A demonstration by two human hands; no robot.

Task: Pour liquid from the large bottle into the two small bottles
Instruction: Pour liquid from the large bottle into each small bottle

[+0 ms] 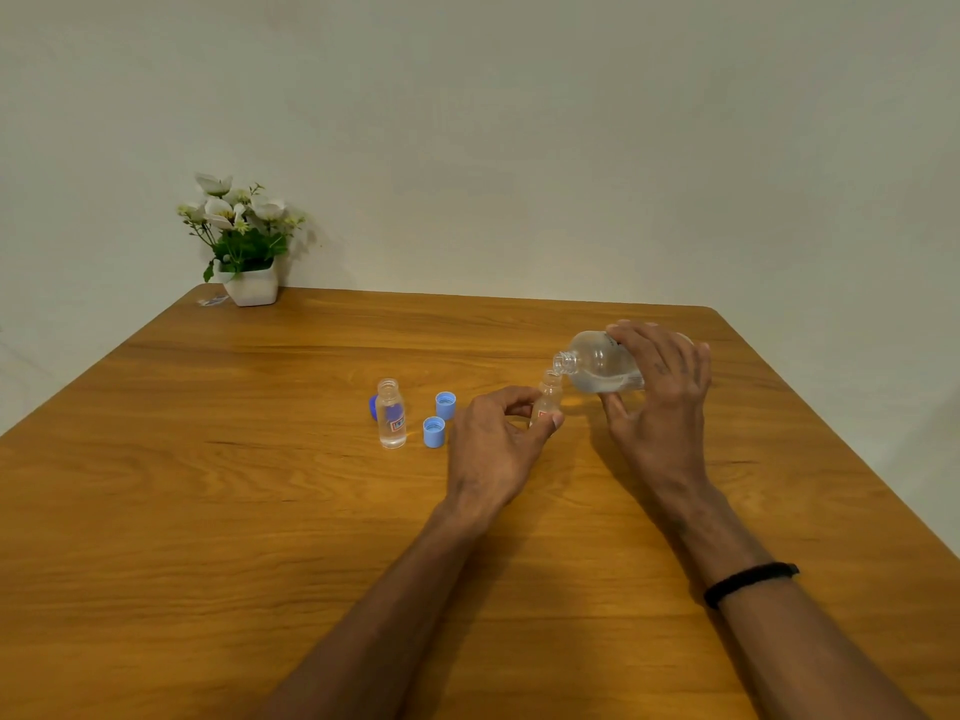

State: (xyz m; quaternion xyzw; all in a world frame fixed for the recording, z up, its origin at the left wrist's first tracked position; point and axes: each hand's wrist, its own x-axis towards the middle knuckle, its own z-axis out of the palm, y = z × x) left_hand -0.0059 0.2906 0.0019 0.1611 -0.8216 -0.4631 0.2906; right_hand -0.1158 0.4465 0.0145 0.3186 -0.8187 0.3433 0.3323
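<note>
My right hand (660, 392) holds the large clear bottle (597, 363) tipped on its side, its open mouth pointing left and down over a small bottle. That small clear bottle (548, 402) stands upright on the wooden table (208, 511), and my left hand (493, 439) grips its lower part between thumb and fingers. Clear liquid lies along the lower side of the large bottle. A second small bottle (391, 414) stands uncapped to the left, filled with clear liquid and apart from both hands.
Two light blue caps (445, 405) (434, 431) lie open side up between the small bottles. A darker blue cap (373, 407) sits behind the left small bottle. A white pot of flowers (244, 241) stands at the far left corner by the wall.
</note>
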